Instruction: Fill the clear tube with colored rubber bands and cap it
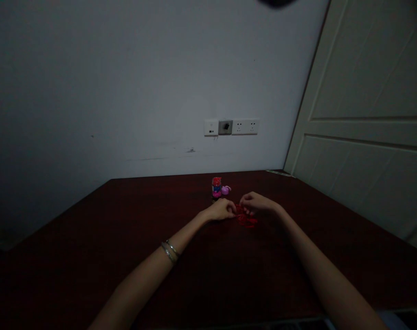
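Observation:
A small heap of shiny red strands point(247, 221) lies on the dark table, too dim to make out exactly. At its left edge, my left hand point(222, 209) has thumb and fingers closed in a pinch on the red strands. My right hand point(257, 202) bends in from the other side, its fingers curled together on the upper part of the same strands. Just beyond my left hand stands a small clear jar point(216, 188) with red and pink contents and a blue label. A pink-purple cap-like piece point(226, 189) sits at the jar's right.
The dark reddish table point(153, 215) reaches back to a pale wall point(143, 91) with a row of sockets point(244, 127). A cream panelled door point(363, 119) borders the right side. Something dark with a pale edge point(298, 324) shows at the table's near edge.

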The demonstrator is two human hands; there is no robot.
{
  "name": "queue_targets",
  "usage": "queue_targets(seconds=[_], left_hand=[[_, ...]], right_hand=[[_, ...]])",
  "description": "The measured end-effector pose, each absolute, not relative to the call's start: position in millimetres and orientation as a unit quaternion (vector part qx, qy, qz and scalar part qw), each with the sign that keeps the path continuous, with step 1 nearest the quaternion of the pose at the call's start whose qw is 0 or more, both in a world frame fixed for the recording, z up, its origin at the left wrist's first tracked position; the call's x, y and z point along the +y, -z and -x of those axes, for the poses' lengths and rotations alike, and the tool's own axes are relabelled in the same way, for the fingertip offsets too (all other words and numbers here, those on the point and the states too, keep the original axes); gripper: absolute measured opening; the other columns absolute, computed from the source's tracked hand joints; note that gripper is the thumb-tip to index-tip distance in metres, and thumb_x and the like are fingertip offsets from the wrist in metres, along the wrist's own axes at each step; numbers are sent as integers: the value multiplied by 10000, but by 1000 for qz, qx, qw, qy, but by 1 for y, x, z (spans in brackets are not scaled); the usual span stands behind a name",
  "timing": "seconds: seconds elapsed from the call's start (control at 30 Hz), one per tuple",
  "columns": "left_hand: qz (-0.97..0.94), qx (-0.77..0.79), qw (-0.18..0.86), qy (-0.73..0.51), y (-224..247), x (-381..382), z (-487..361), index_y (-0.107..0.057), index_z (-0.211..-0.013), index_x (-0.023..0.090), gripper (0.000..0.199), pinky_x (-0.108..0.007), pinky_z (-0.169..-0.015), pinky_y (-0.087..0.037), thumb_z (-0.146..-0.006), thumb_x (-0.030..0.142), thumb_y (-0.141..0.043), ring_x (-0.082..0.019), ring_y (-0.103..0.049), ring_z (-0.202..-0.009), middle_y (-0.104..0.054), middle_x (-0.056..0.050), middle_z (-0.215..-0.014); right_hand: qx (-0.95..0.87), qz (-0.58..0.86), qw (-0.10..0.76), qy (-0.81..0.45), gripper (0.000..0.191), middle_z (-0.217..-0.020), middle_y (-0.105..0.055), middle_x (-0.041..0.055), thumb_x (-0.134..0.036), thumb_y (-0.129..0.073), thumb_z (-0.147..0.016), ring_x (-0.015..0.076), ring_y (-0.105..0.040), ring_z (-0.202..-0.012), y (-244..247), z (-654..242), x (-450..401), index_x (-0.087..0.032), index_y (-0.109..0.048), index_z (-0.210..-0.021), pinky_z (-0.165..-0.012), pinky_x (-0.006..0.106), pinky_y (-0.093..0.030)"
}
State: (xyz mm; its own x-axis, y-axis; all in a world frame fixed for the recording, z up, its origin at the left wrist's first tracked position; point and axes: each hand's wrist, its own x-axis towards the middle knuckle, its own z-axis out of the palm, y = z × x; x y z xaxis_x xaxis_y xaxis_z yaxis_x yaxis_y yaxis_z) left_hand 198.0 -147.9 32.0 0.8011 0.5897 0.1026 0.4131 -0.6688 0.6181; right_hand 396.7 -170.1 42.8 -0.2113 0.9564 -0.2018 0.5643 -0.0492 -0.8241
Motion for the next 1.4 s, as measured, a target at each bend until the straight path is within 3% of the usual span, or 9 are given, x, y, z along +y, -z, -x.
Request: queue_targets(seconds=[0.1,0.2,0.4,0.67,0.83,0.97,1.07,1.23,1.4], left_hand=[[-918,282,200,-197,-30,-156,-203,-642,-892,129,215,-254,-707,-419,-704,167,-545,-159,-537,-785,-601,-72,-861],[-930,281,124,-201,-28,-163,-204,-617,-971,135,263,-310,-831,-399,-737,203,-519,-209,-500,-946,-554,-115,-1011],[-942,287,93,-149,-16,-168,-207,-538,-1110,136,360,-374,-904,-360,-772,252,-499,-253,-457,-1051,-515,-138,-1114],[-944,258,120,-168,-15,-162,-207,-561,-1078,140,314,-332,-883,-376,-788,244,-499,-214,-485,-1001,-571,-100,-1046],[-948,219,139,-184,-22,-165,-208,-599,-1034,142,271,-297,-858,-380,-803,248,-507,-191,-518,-945,-586,-91,-1008],[-948,201,154,-194,-28,-172,-208,-612,-1002,147,347,-283,-789,-392,-841,415,-460,-179,-532,-870,-592,-85,-952],[-951,197,152,-184,-27,-173,-209,-623,-964,139,402,-278,-753,-395,-764,481,-554,-184,-526,-843,-586,-86,-933],[-954,192,132,-190,-18,-167,-213,-650,-911,141,191,-278,-797,-385,-776,242,-561,-178,-523,-883,-593,-78,-927],[-947,207,155,-190,-19,-168,-213,-659,-870,133,192,-233,-723,-403,-730,116,-529,-132,-538,-774,-603,-56,-882]], right_hand=[[-674,600,246,-353,187,-575,-601,6,-251,-487,-739,91,-541,-495,-42,-403,-166,-125,-622,-774,-473,184,-435],[-693,609,267,-278,242,-687,-656,33,-254,-491,-737,126,-584,-594,-36,-407,-161,-123,-657,-855,-566,222,-467],[-746,567,268,-223,299,-992,-669,90,-204,-482,-733,178,-597,-887,-21,-404,-151,-115,-669,-948,-816,277,-440],[-742,528,229,-343,287,-702,-657,40,-213,-481,-677,105,-515,-543,-27,-403,-156,-105,-688,-843,-507,213,-394],[-718,528,260,-371,254,-737,-659,39,-200,-497,-655,95,-520,-559,-26,-406,-156,-122,-678,-816,-503,198,-394],[-693,539,300,-373,236,-719,-655,44,-176,-501,-654,101,-536,-579,-23,-411,-154,-113,-660,-816,-507,194,-405],[-677,553,313,-372,222,-707,-654,41,-158,-500,-659,98,-539,-576,-19,-415,-152,-115,-656,-811,-491,184,-401],[-663,569,329,-359,211,-699,-648,36,-130,-485,-675,85,-535,-551,-14,-417,-150,-118,-654,-801,-461,170,-393],[-653,579,336,-354,208,-686,-647,31,-110,-477,-678,82,-539,-550,-12,-417,-149,-122,-653,-789,-454,159,-399]])
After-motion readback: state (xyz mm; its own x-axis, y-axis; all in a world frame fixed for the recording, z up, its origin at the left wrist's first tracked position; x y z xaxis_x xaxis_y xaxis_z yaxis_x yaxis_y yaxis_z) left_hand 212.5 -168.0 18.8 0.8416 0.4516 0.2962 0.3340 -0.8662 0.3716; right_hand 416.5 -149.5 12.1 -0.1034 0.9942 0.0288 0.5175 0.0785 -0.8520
